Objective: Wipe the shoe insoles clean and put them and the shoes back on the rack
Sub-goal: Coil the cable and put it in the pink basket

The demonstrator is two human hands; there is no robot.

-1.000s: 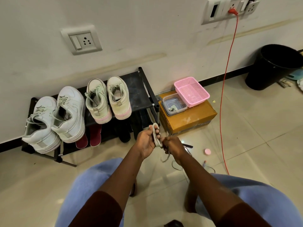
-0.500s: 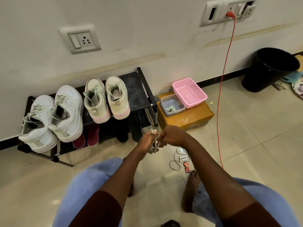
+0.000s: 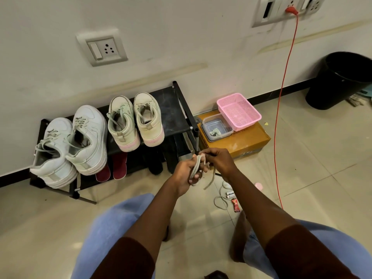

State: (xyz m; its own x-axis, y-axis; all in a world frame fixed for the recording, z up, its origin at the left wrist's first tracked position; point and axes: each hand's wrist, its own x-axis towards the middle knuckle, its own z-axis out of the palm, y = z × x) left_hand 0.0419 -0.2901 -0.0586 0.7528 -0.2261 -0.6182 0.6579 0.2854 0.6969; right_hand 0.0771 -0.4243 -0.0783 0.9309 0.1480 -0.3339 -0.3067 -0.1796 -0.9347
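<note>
Shoes (image 3: 88, 137) line the rack (image 3: 171, 109) — cardboard box (image 3: 241, 142) with pink basket (image 3: 239, 111) beside.

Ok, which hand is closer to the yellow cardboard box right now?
Right. The right hand, pinching the lace, is just in front of the cardboard box. The left hand, with the lace wound round its fingers, lies further left, in front of the shoe rack.

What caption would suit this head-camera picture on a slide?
Left hand and right hand hold a looped pale lace before a rack of four sneakers.
</note>
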